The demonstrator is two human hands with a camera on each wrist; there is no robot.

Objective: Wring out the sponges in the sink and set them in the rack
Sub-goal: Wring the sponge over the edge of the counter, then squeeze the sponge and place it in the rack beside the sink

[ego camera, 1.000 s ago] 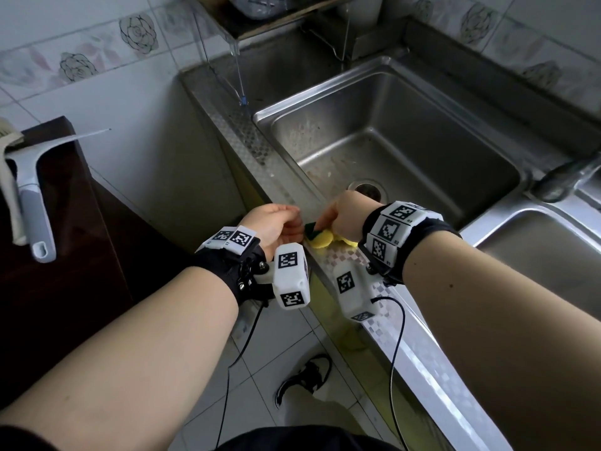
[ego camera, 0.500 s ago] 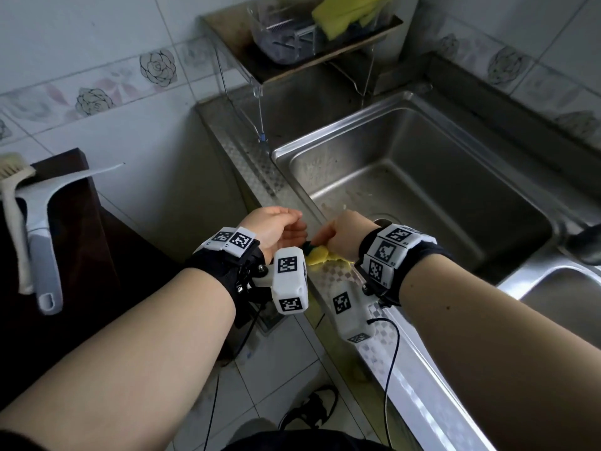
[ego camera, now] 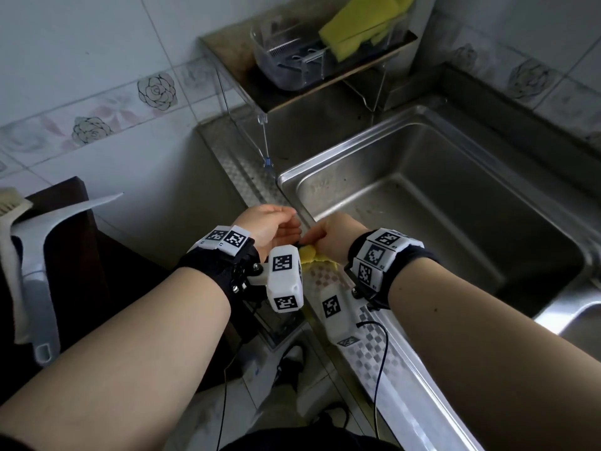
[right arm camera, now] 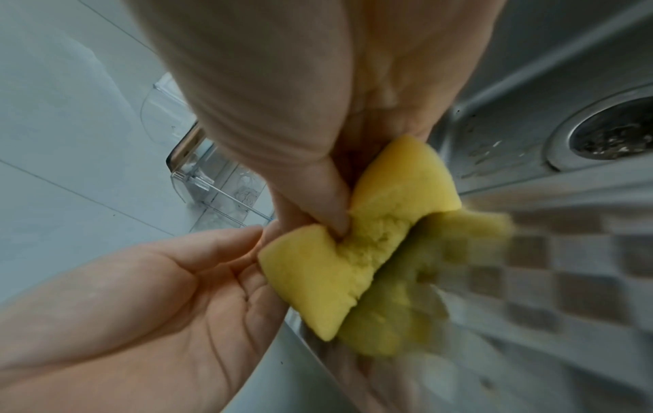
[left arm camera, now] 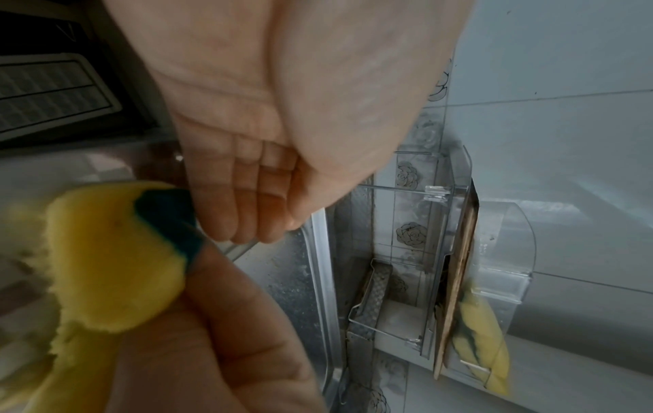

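My right hand (ego camera: 331, 236) grips a squashed yellow sponge (ego camera: 309, 255) with a green scouring side over the front-left rim of the steel sink (ego camera: 325, 151). In the right wrist view its thumb (right arm camera: 328, 201) digs into the sponge (right arm camera: 371, 246). My left hand (ego camera: 286, 229) is beside it with the palm open; its fingers (right arm camera: 247, 243) just touch the sponge's end. The left wrist view shows those fingers (left arm camera: 247, 212) next to the sponge's green edge (left arm camera: 166, 218). A clear plastic rack (ego camera: 292, 60) stands on a shelf behind the sink with yellow sponges (ego camera: 357, 24) in it.
The shelf stands on thin wire legs (ego camera: 263, 138) at the sink's back-left corner. A second basin (ego camera: 579, 327) lies to the right. A white squeegee (ego camera: 35, 255) and a brush (ego camera: 9, 203) lie on a dark surface at far left. The drain (right arm camera: 614, 139) is uncovered.
My left hand has let go of the sponge and opened; before, both hands gripped it. The view has tilted up, bringing the rack and its sponges into sight.
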